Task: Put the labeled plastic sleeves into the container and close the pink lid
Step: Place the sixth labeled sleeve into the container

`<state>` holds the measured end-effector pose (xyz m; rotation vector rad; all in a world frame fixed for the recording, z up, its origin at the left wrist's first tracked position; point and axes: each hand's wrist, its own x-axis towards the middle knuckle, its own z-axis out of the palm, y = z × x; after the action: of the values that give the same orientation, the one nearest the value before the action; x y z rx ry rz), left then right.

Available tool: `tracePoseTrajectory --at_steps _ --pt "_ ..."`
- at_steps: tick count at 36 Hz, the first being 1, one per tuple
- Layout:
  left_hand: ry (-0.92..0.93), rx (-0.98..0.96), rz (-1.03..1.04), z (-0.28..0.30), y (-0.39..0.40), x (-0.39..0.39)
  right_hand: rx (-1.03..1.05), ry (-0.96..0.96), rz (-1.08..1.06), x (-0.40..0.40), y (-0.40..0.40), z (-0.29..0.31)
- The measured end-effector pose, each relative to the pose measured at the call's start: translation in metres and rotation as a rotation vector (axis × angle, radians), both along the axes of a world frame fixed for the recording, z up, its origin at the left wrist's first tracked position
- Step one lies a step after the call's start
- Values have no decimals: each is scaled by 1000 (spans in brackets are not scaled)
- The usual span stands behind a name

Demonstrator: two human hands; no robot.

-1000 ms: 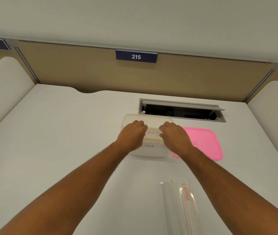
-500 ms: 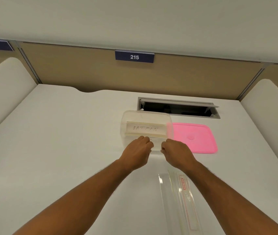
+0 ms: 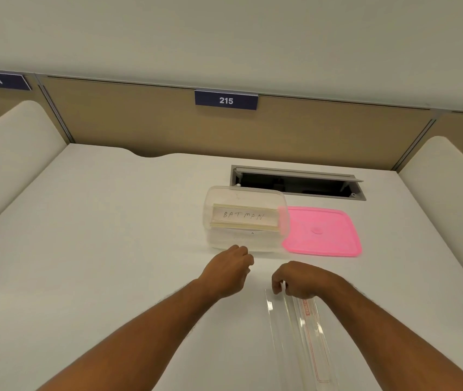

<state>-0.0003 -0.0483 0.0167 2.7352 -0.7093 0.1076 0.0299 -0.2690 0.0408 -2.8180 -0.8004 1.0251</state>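
Observation:
A clear plastic container (image 3: pixel 210 221) stands open on the white desk, holding a sleeve labeled "BATMAN" (image 3: pixel 244 217). The pink lid (image 3: pixel 322 231) lies flat just right of it. Two long clear plastic sleeves (image 3: pixel 301 334), one with red print, lie side by side near the front. My left hand (image 3: pixel 229 270) hovers loosely curled just in front of the container, holding nothing. My right hand (image 3: pixel 299 279) is curled over the far ends of the long sleeves, fingertips touching them; whether it grips them is unclear.
An open cable hatch (image 3: pixel 298 183) is set into the desk behind the container. Padded white dividers (image 3: pixel 13 153) rise on both sides. A tan back panel carries a sign "215" (image 3: pixel 226 100).
Both hands drew back from inside the container toward me, leaving the BATMAN sleeve inside. My right hand dropped onto the ends of the long sleeves.

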Motion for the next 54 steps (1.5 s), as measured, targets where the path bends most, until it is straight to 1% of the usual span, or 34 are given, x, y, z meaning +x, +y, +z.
tracePoseTrajectory --at_steps 8,12,19,26,30,36,40,51,54 --pt "33 -13 19 -3 6 0 -25 11 2 3 2 11" --pt "61 -21 36 -5 8 1 16 41 -33 6 3 17" --pt "115 -58 66 -5 11 3 204 117 -127 16 7 33" --pt "186 -87 70 -2 14 5 451 170 -318 19 9 40" --pt "230 -114 93 1 13 6 508 184 -387 19 10 42" --pt "393 -285 172 10 11 9 513 191 -438 20 11 47" --pt "501 -400 168 18 9 10 526 201 -469 20 11 50" --pt "577 -513 125 32 -3 14 611 125 -501 28 11 58" --pt "613 -593 147 35 -3 17 653 52 -506 28 11 62"
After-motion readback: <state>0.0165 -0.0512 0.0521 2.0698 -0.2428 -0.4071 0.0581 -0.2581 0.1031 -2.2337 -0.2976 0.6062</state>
